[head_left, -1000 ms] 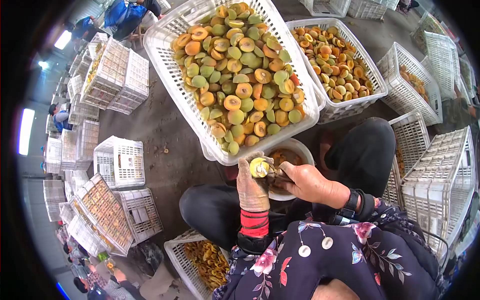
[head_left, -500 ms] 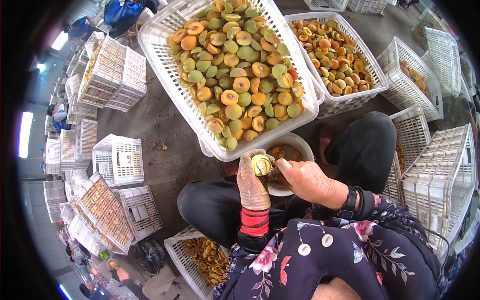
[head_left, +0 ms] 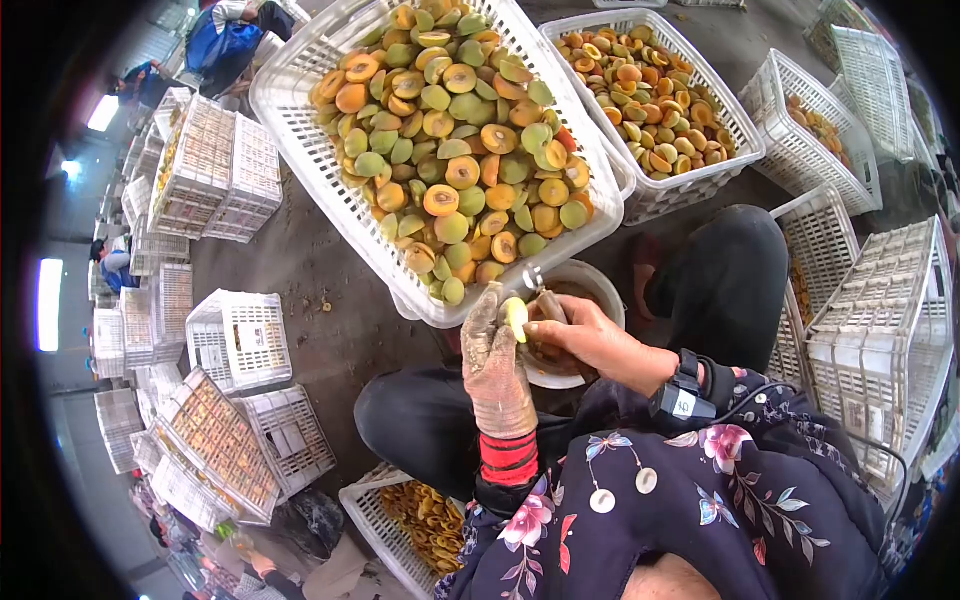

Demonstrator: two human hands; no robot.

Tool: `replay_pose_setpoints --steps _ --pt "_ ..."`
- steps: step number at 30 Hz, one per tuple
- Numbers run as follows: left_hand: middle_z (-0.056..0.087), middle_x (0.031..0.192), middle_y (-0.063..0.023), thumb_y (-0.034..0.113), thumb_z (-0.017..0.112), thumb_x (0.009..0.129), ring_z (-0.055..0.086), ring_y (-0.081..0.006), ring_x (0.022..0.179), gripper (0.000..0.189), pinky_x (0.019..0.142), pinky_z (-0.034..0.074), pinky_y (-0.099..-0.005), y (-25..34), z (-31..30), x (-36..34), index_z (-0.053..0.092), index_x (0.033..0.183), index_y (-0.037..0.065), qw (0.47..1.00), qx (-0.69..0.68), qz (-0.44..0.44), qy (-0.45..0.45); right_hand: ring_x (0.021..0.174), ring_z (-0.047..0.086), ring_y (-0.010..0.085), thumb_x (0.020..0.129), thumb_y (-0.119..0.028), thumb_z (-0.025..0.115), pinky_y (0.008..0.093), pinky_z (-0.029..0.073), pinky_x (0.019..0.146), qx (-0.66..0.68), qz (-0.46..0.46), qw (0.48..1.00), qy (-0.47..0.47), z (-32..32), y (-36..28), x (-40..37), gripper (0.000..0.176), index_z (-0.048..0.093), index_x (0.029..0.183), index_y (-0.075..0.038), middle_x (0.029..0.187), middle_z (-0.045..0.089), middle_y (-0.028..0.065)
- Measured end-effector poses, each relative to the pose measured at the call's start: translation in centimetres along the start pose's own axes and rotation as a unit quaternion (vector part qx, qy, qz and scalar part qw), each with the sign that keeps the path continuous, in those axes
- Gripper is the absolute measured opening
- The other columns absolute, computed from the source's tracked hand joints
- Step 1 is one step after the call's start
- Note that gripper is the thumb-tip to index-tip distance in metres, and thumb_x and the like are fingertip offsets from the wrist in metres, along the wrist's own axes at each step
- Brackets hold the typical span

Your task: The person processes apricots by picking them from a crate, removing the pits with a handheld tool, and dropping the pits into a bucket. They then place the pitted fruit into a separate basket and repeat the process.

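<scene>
My left hand (head_left: 497, 375), in a dirty work glove with red bands at the wrist, holds a pale yellow-green apricot half (head_left: 516, 318) between thumb and fingers. Bare, my right hand (head_left: 610, 347) is wrapped round the wooden handle of a small pitting tool (head_left: 549, 306). The tool's metal tip points up, just right of the fruit. Beneath both hands stands a white bucket (head_left: 612, 297) with fruit bits in it, partly hidden. Right in front, a large white crate (head_left: 420, 292) is heaped with halved apricots (head_left: 460, 170).
A second crate of apricot halves (head_left: 665, 110) stands behind at the right. By my left knee, a crate (head_left: 365, 500) holds flattened orange pieces. Stacked white crates (head_left: 215, 165) line the left, and more crates (head_left: 880, 350) stand close on the right. Other people (head_left: 225, 40) sit farther off.
The pitting tool has come away from the apricot half, its metal tip now up beside it. My left hand has turned the fruit edge-on. The view has shifted slightly.
</scene>
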State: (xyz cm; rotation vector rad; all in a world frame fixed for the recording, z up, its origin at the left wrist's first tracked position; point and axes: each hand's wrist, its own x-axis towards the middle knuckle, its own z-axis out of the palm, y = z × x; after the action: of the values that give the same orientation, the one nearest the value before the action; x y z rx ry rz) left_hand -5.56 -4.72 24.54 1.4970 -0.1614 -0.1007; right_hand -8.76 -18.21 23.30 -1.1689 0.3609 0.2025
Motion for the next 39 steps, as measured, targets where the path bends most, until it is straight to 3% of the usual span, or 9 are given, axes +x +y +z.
replay_pose_setpoints --steps 8,13,16,17,18,20,21,34,39 --pt "0.055 0.136 -0.0135 -0.003 0.054 0.093 0.053 -0.0211 0.125 0.042 0.108 0.039 -0.0326 0.9 -0.7 -0.4 0.051 0.135 -0.005 0.991 -0.067 -0.113 -0.04 0.055 0.049 0.0066 0.09 -0.017 0.067 0.0262 0.039 0.047 0.073 0.056 0.994 -0.051 -0.8 0.2 0.0 0.025 0.059 0.111 -0.005 0.069 0.054 -0.0034" --pt "0.061 0.121 -0.0105 0.026 0.046 0.103 0.059 -0.0192 0.107 0.036 0.095 0.047 -0.0318 -1.0 -1.9 0.1 0.058 0.123 -0.002 0.969 -0.107 -0.211 -0.064 0.068 0.065 0.0369 0.085 -0.014 0.068 0.0437 0.05 0.059 -0.312 -0.31 0.898 0.003 -1.5 1.5 0.7 0.031 0.054 0.11 -0.002 0.074 0.065 0.0157" --pt "0.062 0.12 -0.0122 0.028 0.046 0.103 0.061 -0.0204 0.104 0.035 0.09 0.05 -0.0339 -1.3 -2.0 0.1 0.059 0.117 -0.001 0.978 -0.084 -0.188 -0.033 0.075 0.063 0.0437 0.086 -0.018 0.068 0.0474 0.05 0.061 -0.425 -0.226 0.876 0.017 -1.4 -0.2 -0.7 0.029 0.052 0.105 -0.002 0.076 0.062 0.0245" --pt "0.061 0.12 -0.0162 0.029 0.046 0.102 0.062 -0.0264 0.106 0.035 0.088 0.053 -0.0385 -0.4 -2.1 0.2 0.056 0.116 -0.002 0.954 0.286 -0.002 -0.085 0.073 0.064 0.042 0.087 -0.021 0.067 0.0487 0.05 0.061 -0.43 -0.214 0.877 0.01 -1.5 -0.3 -1.2 0.03 0.049 0.1 -0.002 0.076 0.064 0.0226" --pt "0.061 0.12 -0.0162 0.029 0.046 0.102 0.062 -0.0264 0.106 0.035 0.088 0.053 -0.0385 -0.8 -2.1 0.2 0.056 0.116 -0.002 0.955 0.286 -0.003 -0.084 0.073 0.064 0.042 0.087 -0.021 0.067 0.0487 0.05 0.061 -0.431 -0.213 0.877 0.009 -1.4 -0.4 -1.8 0.03 0.049 0.1 -0.002 0.076 0.064 0.0226" --pt "0.061 0.12 -0.0198 0.03 0.046 0.102 0.062 -0.033 0.108 0.034 0.088 0.054 -0.0406 -1.8 -2.0 0.1 0.054 0.116 0.0 0.936 -0.289 -0.201 0.017 0.071 0.064 0.0419 0.09 -0.02 0.065 0.0485 0.051 0.06 -0.503 -0.164 0.848 -0.032 -1.2 -0.4 -2.8 0.027 0.048 0.098 -0.001 0.073 0.063 0.0216" --pt "0.059 0.123 -0.0219 0.028 0.043 0.103 0.06 -0.0361 0.114 0.035 0.091 0.054 -0.0449 -2.0 -2.2 0.2 0.052 0.119 -0.001 0.93 -0.315 -0.191 -0.012 0.07 0.064 0.0417 0.091 -0.021 0.063 0.0482 0.051 0.06 -0.511 -0.176 0.841 -0.038 -1.1 -0.2 -3.0 0.027 0.047 0.095 0.0 0.071 0.063 0.0208" --pt "0.065 0.093 -0.0105 0.043 0.037 0.105 0.063 -0.0199 0.083 0.044 0.074 0.052 -0.0314 -0.5 -0.3 -0.1 0.057 0.105 0.004 0.964 -0.187 -0.181 0.057 0.062 0.064 0.0383 0.09 -0.018 0.062 0.0468 0.051 0.055 -0.546 -0.198 0.813 -0.038 -0.1 0.9 -2.5 0.024 0.047 0.095 0.0 0.066 0.063 0.0185" --pt "0.064 0.091 -0.0108 0.042 0.039 0.105 0.063 -0.0201 0.081 0.043 0.073 0.052 -0.0318 -0.5 -0.2 0.0 0.057 0.103 0.003 0.959 -0.199 -0.19 0.063 0.07 0.063 0.0446 0.089 -0.016 0.063 0.0491 0.049 0.06 -0.407 -0.13 0.9 -0.093 0.4 1.3 -2.5 0.026 0.047 0.099 0.002 0.071 0.062 0.0236"
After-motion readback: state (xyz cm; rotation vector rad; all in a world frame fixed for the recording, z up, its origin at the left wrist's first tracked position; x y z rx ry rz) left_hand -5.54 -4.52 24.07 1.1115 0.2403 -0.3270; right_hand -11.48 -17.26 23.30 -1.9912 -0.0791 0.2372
